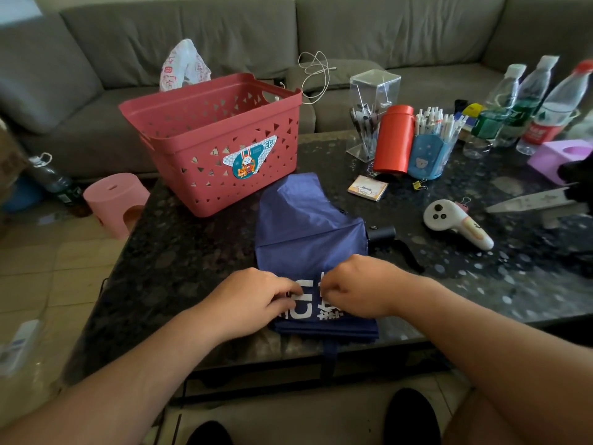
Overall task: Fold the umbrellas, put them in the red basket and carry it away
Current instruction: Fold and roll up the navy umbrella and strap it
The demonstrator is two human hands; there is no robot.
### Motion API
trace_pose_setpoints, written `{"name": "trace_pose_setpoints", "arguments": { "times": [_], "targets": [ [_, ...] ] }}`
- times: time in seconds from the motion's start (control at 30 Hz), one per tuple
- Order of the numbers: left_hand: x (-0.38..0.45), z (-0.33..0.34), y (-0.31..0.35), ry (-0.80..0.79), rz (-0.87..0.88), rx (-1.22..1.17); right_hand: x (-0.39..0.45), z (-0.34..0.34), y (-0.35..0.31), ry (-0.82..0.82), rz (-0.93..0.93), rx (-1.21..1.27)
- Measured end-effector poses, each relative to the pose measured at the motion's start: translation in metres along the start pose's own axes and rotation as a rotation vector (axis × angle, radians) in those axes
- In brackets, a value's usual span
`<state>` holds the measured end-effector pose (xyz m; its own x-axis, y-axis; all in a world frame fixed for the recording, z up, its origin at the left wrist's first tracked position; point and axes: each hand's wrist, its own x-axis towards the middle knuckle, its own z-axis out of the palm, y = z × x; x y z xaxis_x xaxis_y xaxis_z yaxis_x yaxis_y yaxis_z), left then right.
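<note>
A dark blue umbrella (308,232) with white lettering lies collapsed and loose on the dark stone table (179,261), its black handle (382,233) poking out to the right. My left hand (256,297) and my right hand (359,287) both pinch the umbrella's cloth at its near end, close together over the lettering. A blue strap hangs off the table's front edge. The red basket (221,146) stands behind the umbrella at the table's back left, a sticker on its front; it looks empty as far as I can see.
To the right stand a red canister (394,142), pen holders (433,146), plastic bottles (526,107), a white controller (455,223), a knife (529,200) and a notepad (367,187). A pink stool (115,200) sits left of the table. A grey sofa (224,43) runs behind.
</note>
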<state>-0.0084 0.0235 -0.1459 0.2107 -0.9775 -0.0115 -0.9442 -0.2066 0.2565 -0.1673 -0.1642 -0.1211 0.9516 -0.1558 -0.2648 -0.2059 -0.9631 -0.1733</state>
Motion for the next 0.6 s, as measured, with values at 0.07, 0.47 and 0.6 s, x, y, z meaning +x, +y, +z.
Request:
{"name": "trace_pose_setpoints", "arguments": {
  "times": [0.07,0.47,0.6],
  "targets": [
    [0.005,0.005,0.006,0.007,0.015,0.075,0.01,0.007,0.001,0.176,0.018,-0.058],
    [0.014,0.007,0.0,-0.023,0.042,0.012,0.034,0.049,0.014,0.374,0.259,-0.204],
    [0.015,0.002,0.001,-0.071,0.024,-0.039,0.037,0.047,0.01,0.364,0.279,-0.259]
  ]
}}
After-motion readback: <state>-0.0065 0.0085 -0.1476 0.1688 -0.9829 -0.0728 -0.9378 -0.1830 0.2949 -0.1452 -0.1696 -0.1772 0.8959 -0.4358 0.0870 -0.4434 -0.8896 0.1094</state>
